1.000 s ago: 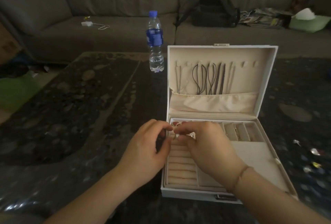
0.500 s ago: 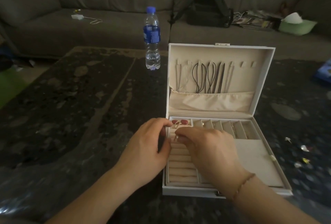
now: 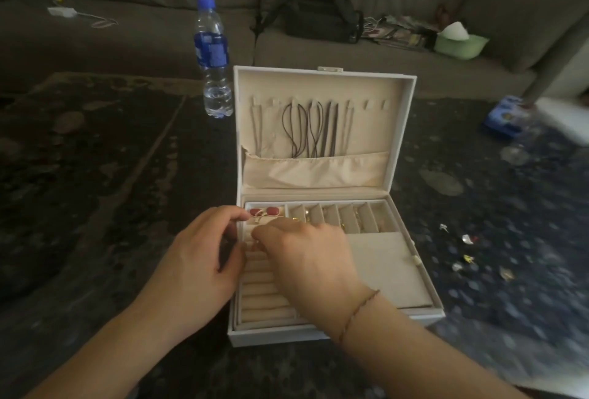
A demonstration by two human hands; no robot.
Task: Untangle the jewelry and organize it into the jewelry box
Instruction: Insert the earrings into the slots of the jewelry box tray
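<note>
Head view: white jewelry box (image 3: 322,336) open on dark marble table (image 3: 95,191), lid upright beyond both hands.

Left hand (image 3: 197,258) at the box's left edge, fingers curled, fingertips meeting the right hand's over the ring-roll section; seems to pinch something small there, cannot tell what.

Right hand (image 3: 306,258) over the ring rolls (image 3: 264,303), fingers curled down, fingertips pinching a small gold-toned piece; exact item too small to tell. Thin bracelet (image 3: 360,309) on the right wrist.

Red earrings (image 3: 266,211) in the top-left compartment, just past the fingertips. Gold bits in narrow compartments right of them.

Dark cords (image 3: 310,131) hanging on lid hooks, ends tucked in the lid pocket.

Loose small jewelry pieces (image 3: 467,252) on table, well right of the right hand.

Water bottle (image 3: 213,57) beyond the left hand, just left of the lid. Backpack (image 3: 322,9) on sofa (image 3: 143,38) behind.
</note>
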